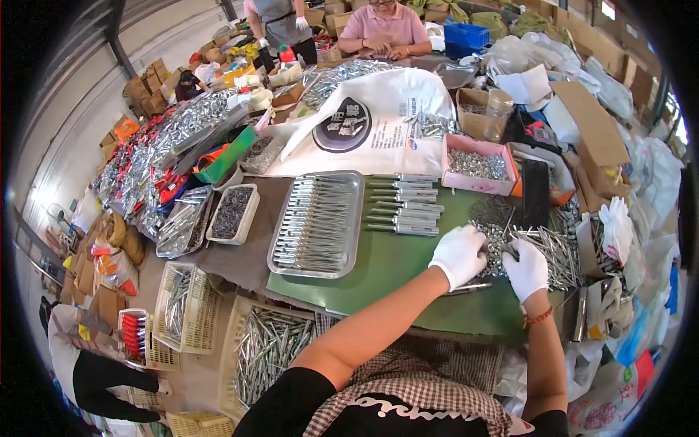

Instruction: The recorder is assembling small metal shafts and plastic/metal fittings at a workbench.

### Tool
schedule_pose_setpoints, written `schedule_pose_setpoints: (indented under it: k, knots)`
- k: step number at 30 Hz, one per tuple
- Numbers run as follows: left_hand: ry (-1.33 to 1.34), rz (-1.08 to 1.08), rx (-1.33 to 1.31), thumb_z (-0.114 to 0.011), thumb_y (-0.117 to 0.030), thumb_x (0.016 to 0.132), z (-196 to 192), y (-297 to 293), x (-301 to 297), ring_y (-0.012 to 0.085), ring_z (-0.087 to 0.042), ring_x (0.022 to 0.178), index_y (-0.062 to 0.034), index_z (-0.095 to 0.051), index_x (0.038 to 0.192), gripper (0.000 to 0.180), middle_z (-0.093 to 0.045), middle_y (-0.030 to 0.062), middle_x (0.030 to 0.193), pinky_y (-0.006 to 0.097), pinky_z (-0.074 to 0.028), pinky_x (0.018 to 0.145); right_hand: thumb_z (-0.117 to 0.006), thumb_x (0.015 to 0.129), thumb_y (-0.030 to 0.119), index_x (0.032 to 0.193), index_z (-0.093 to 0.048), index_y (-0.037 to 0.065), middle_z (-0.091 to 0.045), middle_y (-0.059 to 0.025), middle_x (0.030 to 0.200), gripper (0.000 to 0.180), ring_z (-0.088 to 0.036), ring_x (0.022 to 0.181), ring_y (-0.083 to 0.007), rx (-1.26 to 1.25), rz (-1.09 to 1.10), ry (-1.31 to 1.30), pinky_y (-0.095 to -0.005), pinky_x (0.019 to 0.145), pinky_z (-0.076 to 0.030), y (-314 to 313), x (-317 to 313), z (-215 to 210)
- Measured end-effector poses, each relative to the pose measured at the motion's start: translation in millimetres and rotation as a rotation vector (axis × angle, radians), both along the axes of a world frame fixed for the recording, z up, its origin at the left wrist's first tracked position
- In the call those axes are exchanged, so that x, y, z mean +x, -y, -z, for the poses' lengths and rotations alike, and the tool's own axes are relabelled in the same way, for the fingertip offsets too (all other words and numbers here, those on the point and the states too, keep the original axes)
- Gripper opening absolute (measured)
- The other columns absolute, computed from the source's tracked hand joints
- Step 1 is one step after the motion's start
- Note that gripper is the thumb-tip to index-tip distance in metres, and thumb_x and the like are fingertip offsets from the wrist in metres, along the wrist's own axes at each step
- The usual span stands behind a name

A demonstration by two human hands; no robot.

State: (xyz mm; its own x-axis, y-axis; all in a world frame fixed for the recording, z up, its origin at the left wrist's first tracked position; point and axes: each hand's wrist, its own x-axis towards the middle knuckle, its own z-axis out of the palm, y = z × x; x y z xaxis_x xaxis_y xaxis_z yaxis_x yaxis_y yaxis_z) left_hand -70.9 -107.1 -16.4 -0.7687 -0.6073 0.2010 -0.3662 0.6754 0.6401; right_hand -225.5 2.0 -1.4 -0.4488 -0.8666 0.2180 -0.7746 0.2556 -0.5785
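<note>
Both my hands wear white gloves and work over the green mat at its right side. My left hand is closed at the left edge of a heap of small metal parts; what its fingers hold is hidden. Close by, my right hand is curled in front of a pile of long metal pins, and I cannot make out what it grips. A thin metal rod lies on the mat below my left hand. Left of the hands, silver metal cylinders with thin shafts lie in a stack.
A metal tray holds rows of similar pieces. Behind the mat are a pink box of small fittings, a dark phone-like slab and a white sack. Crates of metal rods stand lower left. A person sits across.
</note>
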Motion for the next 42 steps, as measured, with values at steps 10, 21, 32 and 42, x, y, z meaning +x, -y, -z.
schedule_pose_setpoints:
  k: [10,21,32,42]
  knots:
    - [-0.085,-0.041,-0.34,-0.054,-0.004,0.079,10.0,-5.0,-0.7,0.0353,-0.059,0.103,-0.0025,-0.066,0.101,0.025,-0.061,0.0148,0.11,0.043,-0.049,0.092,-0.055,0.092,0.022,0.102,-0.064,0.007,-0.065,-0.0186,0.095,0.02,-0.062,0.088,-0.0403,-0.138,-0.103,-0.289,-0.047,0.078,-0.05,18.4,-16.2,-7.9]
    - [0.091,-0.006,-0.369,-0.055,-0.016,0.084,-5.6,16.7,-6.6,0.0338,-0.064,0.094,-0.0051,-0.069,0.086,0.018,-0.064,0.0166,0.098,0.045,-0.052,0.084,-0.065,0.084,0.025,0.1,-0.068,0.013,-0.065,-0.013,0.099,0.021,-0.064,0.095,-0.0331,0.128,-0.24,-0.498,-0.0438,0.084,-0.052,91.6,-32.7,-1.2]
    - [-0.206,-0.142,-0.37,-0.059,-0.016,0.087,7.3,35.9,-9.8,0.0341,-0.062,0.099,-0.0053,-0.067,0.106,0.024,-0.066,0.0172,0.104,0.042,-0.049,0.087,-0.063,0.086,0.028,0.097,-0.067,0.008,-0.062,-0.0146,0.096,0.023,-0.064,0.093,-0.0333,0.074,-0.225,-0.363,-0.0431,0.084,-0.051,68.1,-33.3,-13.7]
    - [-0.231,-0.021,0.171,-0.068,-0.023,0.086,-11.7,10.5,-12.4,0.0256,-0.067,0.089,-0.0031,-0.068,0.104,0.027,-0.069,0.0149,0.096,0.033,-0.051,0.083,-0.063,0.086,0.023,0.103,-0.065,-0.001,-0.067,-0.0178,0.087,0.029,-0.066,0.08,-0.0277,0.228,-0.189,0.45,-0.0372,0.074,-0.051,29.4,-25.3,-15.1]
